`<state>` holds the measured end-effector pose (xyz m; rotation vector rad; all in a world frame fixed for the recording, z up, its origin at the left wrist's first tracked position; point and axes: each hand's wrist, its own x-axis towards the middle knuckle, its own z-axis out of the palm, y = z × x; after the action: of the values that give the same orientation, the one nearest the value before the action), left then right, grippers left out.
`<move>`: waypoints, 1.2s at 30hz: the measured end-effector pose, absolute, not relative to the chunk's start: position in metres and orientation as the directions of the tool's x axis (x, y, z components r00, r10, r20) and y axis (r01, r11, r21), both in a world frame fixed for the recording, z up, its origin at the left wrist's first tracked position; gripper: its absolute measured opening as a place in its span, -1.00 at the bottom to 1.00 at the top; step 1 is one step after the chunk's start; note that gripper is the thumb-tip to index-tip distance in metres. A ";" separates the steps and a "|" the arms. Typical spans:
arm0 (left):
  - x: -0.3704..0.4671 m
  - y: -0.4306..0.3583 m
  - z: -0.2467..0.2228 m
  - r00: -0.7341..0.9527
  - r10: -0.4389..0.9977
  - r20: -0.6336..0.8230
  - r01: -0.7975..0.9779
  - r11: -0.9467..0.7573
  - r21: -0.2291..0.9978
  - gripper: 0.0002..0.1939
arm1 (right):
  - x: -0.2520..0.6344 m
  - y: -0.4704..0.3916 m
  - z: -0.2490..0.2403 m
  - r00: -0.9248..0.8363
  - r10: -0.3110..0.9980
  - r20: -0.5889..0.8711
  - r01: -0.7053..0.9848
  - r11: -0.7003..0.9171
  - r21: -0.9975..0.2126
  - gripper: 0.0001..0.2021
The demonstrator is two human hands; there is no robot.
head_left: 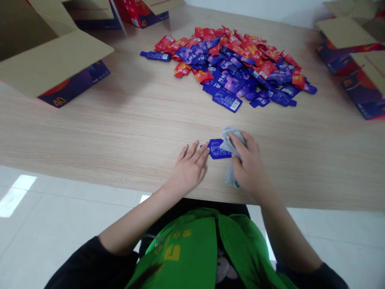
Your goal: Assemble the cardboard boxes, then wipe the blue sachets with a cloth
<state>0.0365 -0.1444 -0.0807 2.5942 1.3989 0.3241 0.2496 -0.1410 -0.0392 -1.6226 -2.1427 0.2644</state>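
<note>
"Grey cloth (229,138): how is it held?"

"It is bunched in the right hand (248,164), closed around it, and laid over one end of the blue packet (215,149) (print uppermost)."

"And left of that grip?"

"The packet's narrow tip is touched by the left hand (189,168), spread flat. Beyond both, red and blue packets (234,66) are heaped."

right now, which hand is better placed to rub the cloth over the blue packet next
Right, probably: the right hand holds the cloth over the blue packet; the left hand touches its narrow end.
</note>
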 end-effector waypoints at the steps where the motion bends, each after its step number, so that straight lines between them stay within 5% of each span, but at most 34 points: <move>1: 0.037 -0.145 -0.080 0.535 0.838 0.106 0.800 -0.543 0.257 -0.46 | 0.237 -0.140 -0.041 -0.246 0.947 0.207 0.877 0.309 -0.368 -0.43; 6: 0.037 -0.145 -0.079 0.533 0.840 0.107 0.799 -0.541 0.264 -0.48 | 0.208 -0.141 -0.056 -0.279 0.954 0.107 0.937 0.295 -0.188 -0.45; 17: 0.038 -0.145 -0.080 0.516 0.853 0.076 0.810 -0.515 0.282 -0.40 | 0.259 -0.145 -0.059 -0.029 0.994 0.104 0.994 0.039 -0.097 -0.41; 23: 0.036 -0.144 -0.082 0.523 0.846 0.098 0.801 -0.528 0.281 -0.41 | 0.286 -0.137 -0.055 -0.096 0.995 0.030 0.986 0.099 -0.133 -0.44; 30: 0.033 -0.143 -0.081 0.570 0.815 0.104 0.779 -0.576 0.245 -0.46 | 0.263 -0.137 -0.037 -0.287 0.930 0.230 0.875 0.353 -0.332 -0.45; 36: 0.032 -0.143 -0.080 0.583 0.808 0.083 0.777 -0.584 0.232 -0.50 | 0.221 -0.142 -0.056 -0.374 0.910 0.180 0.887 0.407 -0.219 -0.46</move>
<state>0.0322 -0.1427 -0.0801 2.6397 1.3349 0.2695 0.2210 -0.1424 -0.0560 -1.5709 -2.3962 0.1235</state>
